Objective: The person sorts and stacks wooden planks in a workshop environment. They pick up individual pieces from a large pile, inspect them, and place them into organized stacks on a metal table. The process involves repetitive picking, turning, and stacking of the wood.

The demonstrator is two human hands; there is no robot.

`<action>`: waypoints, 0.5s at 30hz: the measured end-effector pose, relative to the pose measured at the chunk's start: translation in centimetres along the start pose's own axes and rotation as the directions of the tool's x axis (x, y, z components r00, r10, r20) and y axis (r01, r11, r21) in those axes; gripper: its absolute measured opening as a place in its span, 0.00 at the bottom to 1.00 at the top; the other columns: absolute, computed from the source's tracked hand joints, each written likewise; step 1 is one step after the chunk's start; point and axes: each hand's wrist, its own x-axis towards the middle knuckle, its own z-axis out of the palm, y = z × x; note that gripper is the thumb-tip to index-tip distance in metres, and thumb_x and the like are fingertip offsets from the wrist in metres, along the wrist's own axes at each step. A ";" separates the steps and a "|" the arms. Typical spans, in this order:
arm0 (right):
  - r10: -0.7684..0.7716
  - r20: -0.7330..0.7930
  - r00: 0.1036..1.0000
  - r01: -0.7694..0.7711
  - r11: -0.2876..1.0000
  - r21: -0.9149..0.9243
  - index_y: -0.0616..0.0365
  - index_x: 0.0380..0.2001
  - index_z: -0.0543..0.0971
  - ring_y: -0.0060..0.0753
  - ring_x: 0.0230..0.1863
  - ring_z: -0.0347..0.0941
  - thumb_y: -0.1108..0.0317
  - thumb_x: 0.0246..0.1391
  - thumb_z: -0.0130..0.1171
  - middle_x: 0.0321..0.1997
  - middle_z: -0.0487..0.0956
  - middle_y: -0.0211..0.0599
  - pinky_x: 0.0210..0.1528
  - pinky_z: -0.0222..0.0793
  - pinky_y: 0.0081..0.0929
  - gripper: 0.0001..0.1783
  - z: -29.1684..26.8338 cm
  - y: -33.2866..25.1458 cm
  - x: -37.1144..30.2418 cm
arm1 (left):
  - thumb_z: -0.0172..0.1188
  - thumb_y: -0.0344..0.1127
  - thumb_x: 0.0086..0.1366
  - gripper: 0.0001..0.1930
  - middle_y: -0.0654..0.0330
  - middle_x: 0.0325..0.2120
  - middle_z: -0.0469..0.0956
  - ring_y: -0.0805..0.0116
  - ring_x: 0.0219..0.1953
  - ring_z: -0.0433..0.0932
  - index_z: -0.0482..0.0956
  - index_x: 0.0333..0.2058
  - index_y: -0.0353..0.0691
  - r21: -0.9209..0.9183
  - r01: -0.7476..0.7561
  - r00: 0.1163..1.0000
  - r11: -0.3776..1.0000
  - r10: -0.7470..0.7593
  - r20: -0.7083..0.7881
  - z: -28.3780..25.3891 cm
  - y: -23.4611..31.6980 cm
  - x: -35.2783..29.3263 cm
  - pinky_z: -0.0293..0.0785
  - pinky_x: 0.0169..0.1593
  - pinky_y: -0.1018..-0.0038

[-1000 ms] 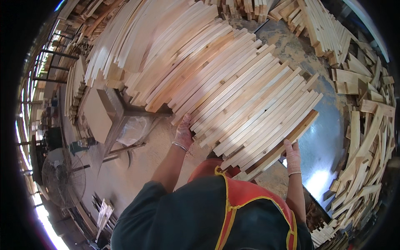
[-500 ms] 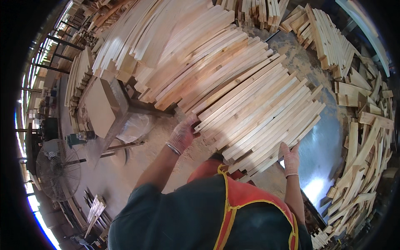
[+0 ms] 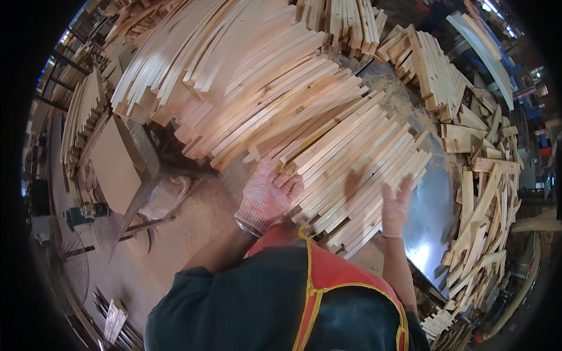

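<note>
A row of long, pale wooden strips (image 3: 357, 167) lies side by side on a shiny metal table (image 3: 433, 205). My left hand (image 3: 269, 193), in a thin whitish-red work glove, is at the near left ends of these strips. Its fingers are loosely bent and apart, with nothing visible in them. At the right side of the row, my right hand (image 3: 397, 207), gloved alike, is lifted with fingers spread and slightly blurred. It holds nothing. Beyond my left hand, one strip (image 3: 316, 137) lies askew across its neighbours.
A large stack of boards (image 3: 175, 52) rises at the far left. Short wood offcuts (image 3: 480, 228) are heaped along the right. A tan panel (image 3: 116, 167) stands beside a dark table frame at left, near a wire fan (image 3: 67, 257). Sawdust covers the floor (image 3: 193, 228).
My right hand has let go of the strips' right edge and opened. My left hand has come off the strip ends, nearer to me, its fingers loosening. The view has shifted slightly.
</note>
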 end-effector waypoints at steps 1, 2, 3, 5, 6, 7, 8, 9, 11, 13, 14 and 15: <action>0.066 0.119 0.991 -0.088 0.977 0.194 0.60 0.81 0.49 0.48 0.80 0.58 0.58 0.63 0.69 0.81 0.58 0.55 0.79 0.56 0.39 0.53 1.8 -3.3 0.3 | 0.65 0.55 0.71 0.27 0.52 0.52 0.77 0.48 0.55 0.77 0.74 0.57 0.41 0.004 0.005 1.000 1.000 -0.005 0.012 -0.4 0.3 0.2 0.76 0.63 0.49; 0.101 0.242 0.965 -0.188 0.909 0.373 0.58 0.81 0.47 0.47 0.81 0.56 0.57 0.65 0.68 0.82 0.57 0.55 0.79 0.55 0.39 0.53 3.5 -6.7 0.7 | 0.64 0.55 0.71 0.27 0.52 0.52 0.77 0.48 0.55 0.77 0.74 0.57 0.41 0.011 0.009 1.000 1.000 -0.009 0.028 -0.9 0.7 0.4 0.76 0.63 0.49; 0.102 0.324 0.941 -0.235 0.884 0.405 0.59 0.81 0.47 0.49 0.80 0.57 0.56 0.65 0.67 0.81 0.58 0.58 0.78 0.57 0.38 0.53 5.0 -8.2 1.5 | 0.64 0.56 0.72 0.27 0.52 0.52 0.77 0.49 0.55 0.77 0.73 0.58 0.41 0.019 0.015 0.999 1.000 -0.016 0.052 -1.0 0.9 0.6 0.76 0.63 0.49; 0.255 0.484 0.837 -0.500 0.714 0.489 0.58 0.82 0.45 0.45 0.70 0.68 0.55 0.62 0.70 0.75 0.66 0.56 0.71 0.67 0.41 0.57 7.9 -12.3 2.7 | 0.61 0.51 0.74 0.21 0.49 0.50 0.78 0.49 0.52 0.78 0.74 0.55 0.43 0.042 0.040 0.997 0.998 -0.043 0.065 -1.0 1.4 0.3 0.78 0.59 0.50; 0.337 0.579 0.742 -0.652 0.563 0.508 0.57 0.82 0.44 0.44 0.67 0.72 0.55 0.60 0.72 0.73 0.70 0.54 0.69 0.70 0.43 0.60 9.2 -13.4 3.4 | 0.60 0.48 0.76 0.17 0.48 0.49 0.79 0.49 0.50 0.78 0.75 0.54 0.44 0.053 0.055 0.996 0.997 -0.058 0.068 -0.9 1.6 0.1 0.79 0.57 0.51; 0.376 0.620 0.688 -0.716 0.490 0.497 0.57 0.82 0.44 0.43 0.62 0.74 0.55 0.59 0.72 0.70 0.72 0.54 0.66 0.73 0.43 0.60 10.9 -14.1 4.0 | 0.59 0.48 0.77 0.17 0.48 0.49 0.79 0.50 0.50 0.79 0.75 0.54 0.44 0.105 0.058 0.997 0.993 -0.064 0.050 -1.1 1.8 -0.1 0.79 0.57 0.52; 0.408 0.661 0.630 -0.773 0.416 0.479 0.57 0.81 0.44 0.41 0.58 0.76 0.56 0.59 0.72 0.67 0.74 0.53 0.63 0.76 0.43 0.60 12.6 -14.8 4.7 | 0.58 0.48 0.77 0.16 0.48 0.49 0.79 0.51 0.49 0.79 0.74 0.54 0.44 0.153 0.062 0.997 0.986 -0.068 0.033 -1.2 2.0 -0.1 0.79 0.56 0.52; 0.436 0.697 0.569 -0.821 0.343 0.456 0.57 0.81 0.44 0.40 0.53 0.79 0.56 0.58 0.72 0.65 0.76 0.52 0.60 0.79 0.44 0.60 13.8 -15.3 5.0 | 0.56 0.47 0.78 0.16 0.49 0.49 0.79 0.52 0.49 0.80 0.74 0.54 0.44 0.197 0.068 0.997 0.978 -0.073 0.018 -1.4 2.2 -0.2 0.79 0.56 0.53; 0.490 0.575 0.655 -0.755 0.425 0.499 0.60 0.68 0.62 0.43 0.47 0.79 0.53 0.59 0.70 0.53 0.78 0.46 0.52 0.82 0.48 0.43 15.6 -16.2 4.5 | 0.56 0.51 0.78 0.18 0.47 0.49 0.79 0.48 0.51 0.80 0.73 0.54 0.43 0.202 0.047 0.989 0.978 -0.074 0.128 -3.7 2.5 1.3 0.79 0.56 0.52; 0.474 0.537 0.698 -0.713 0.396 0.579 0.61 0.64 0.69 0.45 0.46 0.80 0.53 0.59 0.68 0.50 0.80 0.45 0.51 0.83 0.50 0.36 16.1 -16.5 4.7 | 0.55 0.53 0.78 0.19 0.47 0.48 0.79 0.47 0.50 0.81 0.73 0.53 0.43 0.219 0.032 0.988 0.975 -0.064 0.143 -4.3 2.9 2.2 0.79 0.55 0.52; 0.441 0.555 0.705 -0.700 0.310 0.643 0.61 0.67 0.68 0.46 0.48 0.81 0.56 0.60 0.67 0.52 0.80 0.47 0.53 0.83 0.49 0.37 15.3 -16.3 5.0 | 0.55 0.53 0.78 0.19 0.47 0.46 0.80 0.49 0.49 0.81 0.73 0.52 0.43 0.246 0.036 0.993 0.969 -0.063 0.104 -4.3 3.1 2.6 0.79 0.54 0.53; 0.411 0.575 0.707 -0.690 0.220 0.690 0.60 0.69 0.67 0.46 0.49 0.81 0.58 0.60 0.66 0.55 0.81 0.49 0.56 0.82 0.49 0.38 14.0 -16.4 5.1 | 0.54 0.53 0.79 0.19 0.48 0.45 0.81 0.50 0.47 0.82 0.73 0.52 0.43 0.266 0.045 0.996 0.963 -0.063 0.058 -4.5 3.1 2.8 0.80 0.53 0.54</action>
